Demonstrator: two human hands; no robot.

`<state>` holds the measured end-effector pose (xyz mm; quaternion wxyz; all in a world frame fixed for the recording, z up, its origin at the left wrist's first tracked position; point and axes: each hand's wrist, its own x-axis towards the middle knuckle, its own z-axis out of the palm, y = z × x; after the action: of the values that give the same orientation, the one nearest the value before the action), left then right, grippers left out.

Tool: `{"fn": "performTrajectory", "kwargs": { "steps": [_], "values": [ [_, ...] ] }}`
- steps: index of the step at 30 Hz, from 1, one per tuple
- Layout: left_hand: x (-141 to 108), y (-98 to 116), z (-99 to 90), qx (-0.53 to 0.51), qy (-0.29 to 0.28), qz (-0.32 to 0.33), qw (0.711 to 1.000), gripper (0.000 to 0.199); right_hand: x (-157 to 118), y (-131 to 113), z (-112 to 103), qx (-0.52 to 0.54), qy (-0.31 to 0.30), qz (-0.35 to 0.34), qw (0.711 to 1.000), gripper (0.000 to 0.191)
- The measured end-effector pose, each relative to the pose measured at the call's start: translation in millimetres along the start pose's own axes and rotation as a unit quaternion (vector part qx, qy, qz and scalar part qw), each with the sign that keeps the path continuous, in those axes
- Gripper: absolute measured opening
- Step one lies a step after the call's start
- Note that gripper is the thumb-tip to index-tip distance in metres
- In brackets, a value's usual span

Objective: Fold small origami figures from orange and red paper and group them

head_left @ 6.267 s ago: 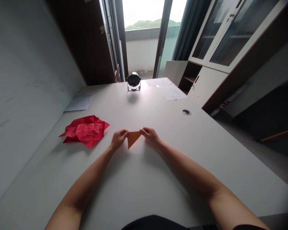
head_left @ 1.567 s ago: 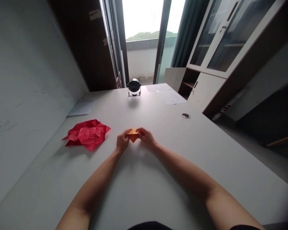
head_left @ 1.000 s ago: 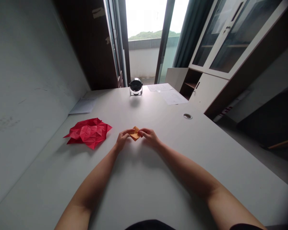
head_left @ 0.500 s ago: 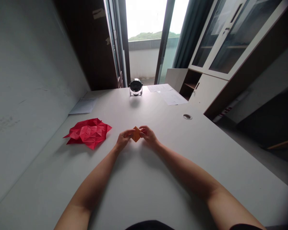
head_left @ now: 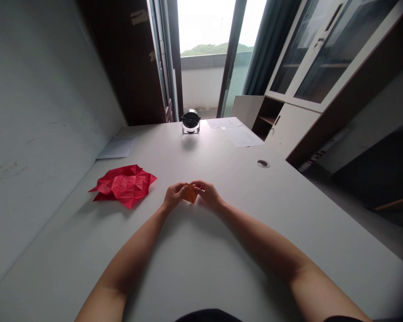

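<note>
A small folded piece of orange paper (head_left: 190, 195) is held between my two hands, over the middle of the white table (head_left: 201, 264). My left hand (head_left: 173, 196) pinches its left side, thumb on the near face. From the other side, my right hand (head_left: 206, 193) grips its upper right edge with thumb and fingers. The fingertips hide the paper's upper part. To the left of my left hand lies a larger sheet of creased red paper (head_left: 126, 185), its surface full of folds and pointed corners.
A round black lamp-like device (head_left: 190, 120) on a metal stand is at the table's far edge. White papers (head_left: 245, 136) lie at the far right, another sheet (head_left: 117, 147) by the left wall. A cable hole (head_left: 263, 164) is on the right. Cabinets (head_left: 293, 129) stand beyond.
The orange paper has turned and tilted, from an upright diamond to a slanted shape slightly lower. My right hand's fingers have shifted over its top edge.
</note>
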<state>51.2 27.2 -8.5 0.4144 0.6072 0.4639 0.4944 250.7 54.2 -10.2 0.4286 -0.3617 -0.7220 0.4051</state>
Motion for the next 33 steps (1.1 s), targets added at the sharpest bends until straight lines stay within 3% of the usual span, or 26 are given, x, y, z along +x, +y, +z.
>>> {"fn": "performTrajectory", "kwargs": {
  "steps": [12, 21, 28, 33],
  "values": [
    [-1, 2, -3.1, 0.038, 0.021, 0.014, 0.999, 0.036, -3, -9, 1, -0.022, -0.006, -0.042, 0.999, 0.028],
    [2, -3, -4.2, -0.004, 0.070, 0.001, 0.998, 0.034, -2, 1, 2, 0.014, 0.039, 0.042, 0.998, 0.032],
    [-1, 4, -3.0, 0.011, 0.057, 0.000, 0.998, 0.032, -2, 0, 2, -0.011, 0.013, 0.039, 0.999, 0.030],
    [-2, 6, -1.7, 0.037, 0.040, 0.007, 0.998, 0.033, -3, -3, 3, -0.031, 0.028, 0.041, 0.998, 0.032]
  ]
}}
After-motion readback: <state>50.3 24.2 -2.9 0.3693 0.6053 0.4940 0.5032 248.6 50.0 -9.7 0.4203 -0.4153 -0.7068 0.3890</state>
